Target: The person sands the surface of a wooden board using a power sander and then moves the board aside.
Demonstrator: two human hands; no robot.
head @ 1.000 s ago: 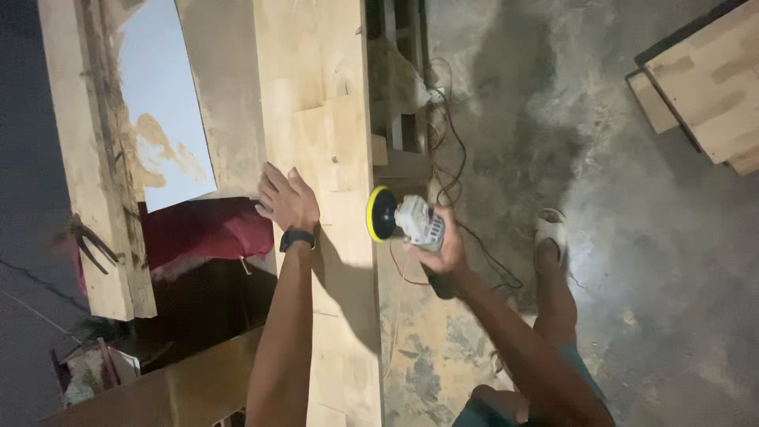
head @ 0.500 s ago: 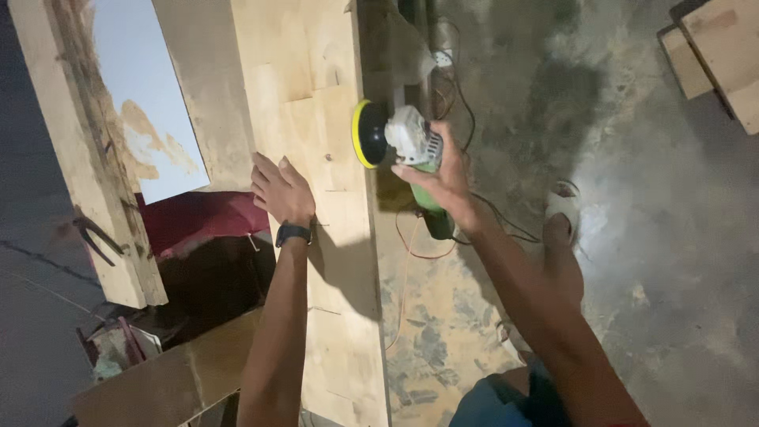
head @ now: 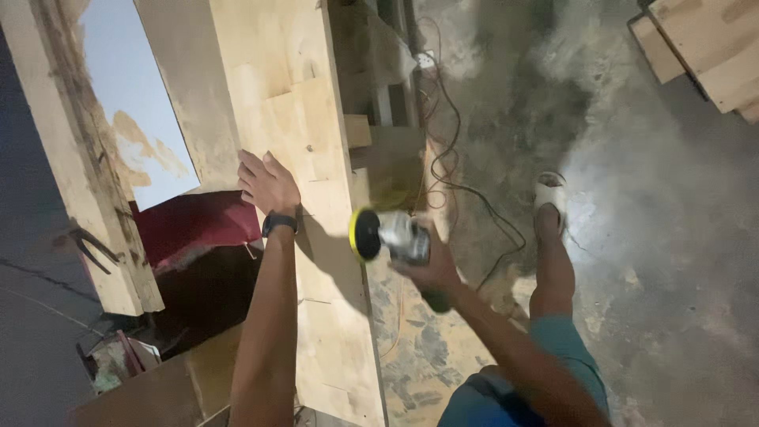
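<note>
Dusty concrete floor (head: 632,261), pale rough plywood panel (head: 292,119) upright: I see left hand (head: 269,186) flat on it, fingers together; right hand (head: 431,265) wraps fingers around metal sander (head: 391,235), round yellow-rimmed pad just beside panel's edge.

We saw a dusty grey concrete floor (head: 656,237), stacked boards (head: 704,47) upper right, and a dark cord (head: 458,182) trailing across.

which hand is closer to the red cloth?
Left. The left hand rests flat on the plywood board, just above the red cloth; the right hand holds the sander beyond the board's far edge.
</note>
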